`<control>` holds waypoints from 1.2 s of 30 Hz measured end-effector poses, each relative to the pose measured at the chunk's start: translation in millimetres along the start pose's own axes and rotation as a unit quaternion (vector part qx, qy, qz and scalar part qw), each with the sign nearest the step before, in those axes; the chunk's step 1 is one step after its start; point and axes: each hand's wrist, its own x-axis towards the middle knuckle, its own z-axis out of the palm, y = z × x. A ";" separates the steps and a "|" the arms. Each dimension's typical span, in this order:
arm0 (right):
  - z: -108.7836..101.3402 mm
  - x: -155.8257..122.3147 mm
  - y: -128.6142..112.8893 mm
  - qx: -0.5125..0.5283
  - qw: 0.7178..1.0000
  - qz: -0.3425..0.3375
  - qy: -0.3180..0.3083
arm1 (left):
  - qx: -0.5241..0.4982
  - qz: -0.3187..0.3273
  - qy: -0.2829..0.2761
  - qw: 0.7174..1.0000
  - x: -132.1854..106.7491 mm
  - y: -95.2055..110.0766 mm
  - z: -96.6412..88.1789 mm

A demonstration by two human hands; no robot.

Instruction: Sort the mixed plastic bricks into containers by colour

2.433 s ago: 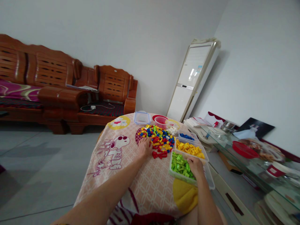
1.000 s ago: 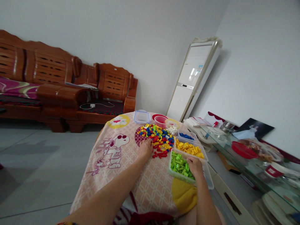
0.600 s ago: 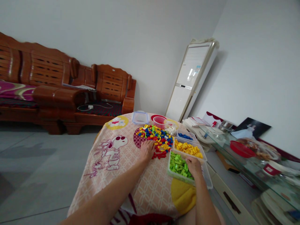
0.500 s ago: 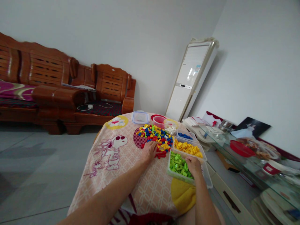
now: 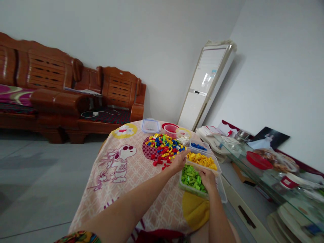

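Note:
My left hand (image 5: 179,162) is at the left edge of the clear box of yellow toy bricks (image 5: 202,160). Its fingers are pressed together and point toward the yellow bricks; what they hold, if anything, is hidden. Over the right side of the box of green toy bricks (image 5: 191,178) is my right hand (image 5: 208,179), its fingers drawn together at the bricks, too small to show a piece. Beyond my left hand lies a mixed pile of red, yellow, blue and green bricks (image 5: 165,145). Blue bricks (image 5: 198,146) fill a smaller box behind the yellow one.
A red-based round tub (image 5: 171,129), white pieces (image 5: 184,140) and a clear lid (image 5: 150,126) stand toward the table's far edge. A patterned cloth (image 5: 149,197) covers the table. To the right is a glass-topped stand (image 5: 260,179); a wooden sofa (image 5: 116,91) stands behind left.
My left hand has moved right from the mixed pile to the edge of the yellow box, uncovering red bricks. My right hand stays at the green box, its fingers shifted slightly.

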 end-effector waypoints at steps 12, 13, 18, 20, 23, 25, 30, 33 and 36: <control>-0.7 0.1 -2.4 0.015 1.000 -0.007 0.006 | 0.308 -0.266 0.038 0.913 -43.6 -9.1 -72.7; -1.1 -0.3 -2.5 0.014 1.000 -0.007 0.005 | 0.320 -0.281 0.024 0.904 -42.8 -8.8 -75.0; -2.9 -1.7 -2.4 0.012 1.000 -0.008 0.004 | 0.354 -0.299 -0.038 0.886 -41.4 -9.6 -79.7; -2.8 -1.6 -2.1 0.012 1.000 -0.008 0.005 | 0.355 -0.300 -0.037 0.885 -42.0 -9.8 -80.4; -1.9 -1.1 -1.3 0.013 1.000 -0.009 0.007 | 0.348 -0.295 -0.029 0.889 -42.7 -8.9 -81.3; -1.0 -0.7 -0.6 0.014 1.000 -0.009 0.007 | 0.346 -0.290 -0.024 0.892 -42.4 -8.0 -81.7; 0.4 0.0 0.3 0.015 1.000 -0.005 0.006 | 0.352 -0.291 -0.026 0.889 -40.3 -8.0 -81.3; 0.2 0.0 -0.2 0.015 1.000 -0.004 0.005 | 0.353 -0.290 -0.023 0.889 -40.3 -9.4 -80.8; -0.7 -0.4 -1.1 0.018 1.000 -0.006 0.003 | 0.346 -0.290 -0.019 0.892 -41.2 -9.9 -80.8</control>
